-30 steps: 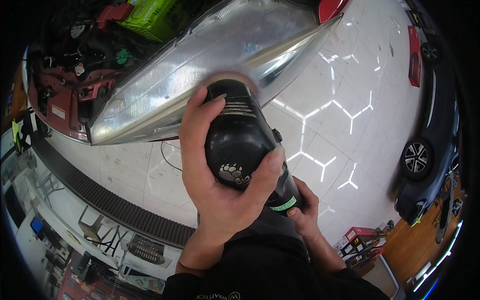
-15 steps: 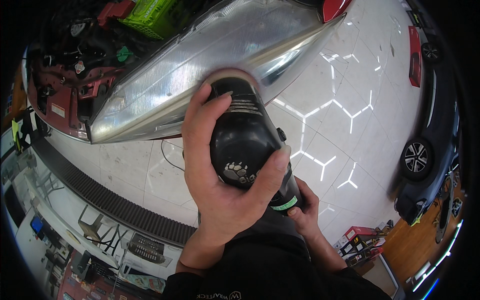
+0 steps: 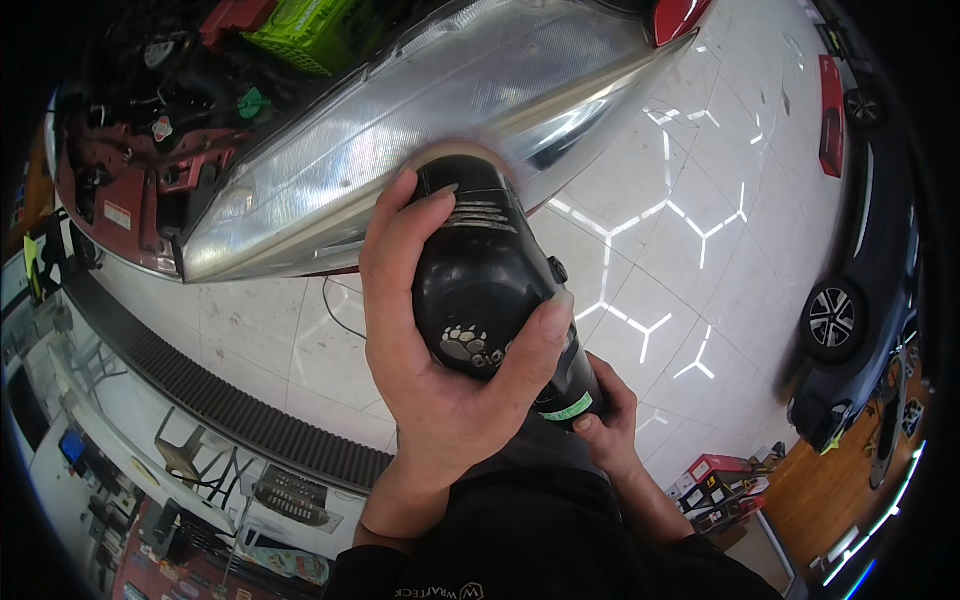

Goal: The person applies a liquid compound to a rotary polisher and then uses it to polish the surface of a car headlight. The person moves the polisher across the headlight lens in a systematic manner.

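Observation:
A black power polisher [image 3: 470, 270] is held in both my hands, its head up against the lens of a car headlight [image 3: 400, 130]. My left hand [image 3: 440, 390] wraps over the polisher's rounded head, with fingers along its left side and the thumb across its right. Further back, my right hand [image 3: 612, 415] grips the body near a green label. The polisher's front end hides the pad, showing only a pale rim against the lens. The headlight looks hazy, with a yellowish strip along its lower part.
Left of the headlight lies an open engine bay [image 3: 150, 150] with a bright green crate [image 3: 305, 35] over it. A dark blue car [image 3: 860, 300] stands at the right. Boxes [image 3: 720, 490] sit at lower right, and a dark floor grate [image 3: 220, 390] crosses the tiles at left.
The polisher and my left hand have shifted slightly to the left on the headlight. Both hands keep their grip.

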A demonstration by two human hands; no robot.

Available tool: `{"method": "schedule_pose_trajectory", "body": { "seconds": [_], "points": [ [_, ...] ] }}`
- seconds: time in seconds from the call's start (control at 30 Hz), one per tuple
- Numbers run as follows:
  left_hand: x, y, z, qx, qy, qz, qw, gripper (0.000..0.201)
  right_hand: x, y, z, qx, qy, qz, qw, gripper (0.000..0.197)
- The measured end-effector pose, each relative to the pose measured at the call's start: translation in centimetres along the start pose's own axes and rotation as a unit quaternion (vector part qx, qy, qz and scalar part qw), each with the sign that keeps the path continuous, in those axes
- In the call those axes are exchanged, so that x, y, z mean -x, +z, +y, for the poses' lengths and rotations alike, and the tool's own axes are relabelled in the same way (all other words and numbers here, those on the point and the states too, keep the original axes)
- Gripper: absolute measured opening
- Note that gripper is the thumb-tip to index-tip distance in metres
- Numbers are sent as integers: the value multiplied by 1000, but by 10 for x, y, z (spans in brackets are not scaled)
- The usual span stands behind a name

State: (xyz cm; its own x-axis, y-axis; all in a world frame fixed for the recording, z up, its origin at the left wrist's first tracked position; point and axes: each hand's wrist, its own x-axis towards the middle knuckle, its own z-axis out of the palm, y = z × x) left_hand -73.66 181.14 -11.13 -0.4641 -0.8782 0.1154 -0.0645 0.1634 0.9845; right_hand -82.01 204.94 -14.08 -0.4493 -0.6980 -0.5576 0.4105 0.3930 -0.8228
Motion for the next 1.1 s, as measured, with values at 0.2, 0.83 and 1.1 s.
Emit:
{"method": "schedule_pose_trajectory", "body": {
  "seconds": [0.2, 0.83, 1.1],
  "points": [
    [2, -4, -1, -4, -1, 3, 1000, 79, 0, 1, 0, 8, 1, -5, 1000, 94],
    [15, -25, -2, 10, -40, 77, 996, 84, -5, 10, -6, 24, 3, -35, 999, 89],
    [12, -14, -1, 41, -44, 78, 995, 78, -9, 3, -10, 35, -3, -22, 999, 92]
  ]
}}
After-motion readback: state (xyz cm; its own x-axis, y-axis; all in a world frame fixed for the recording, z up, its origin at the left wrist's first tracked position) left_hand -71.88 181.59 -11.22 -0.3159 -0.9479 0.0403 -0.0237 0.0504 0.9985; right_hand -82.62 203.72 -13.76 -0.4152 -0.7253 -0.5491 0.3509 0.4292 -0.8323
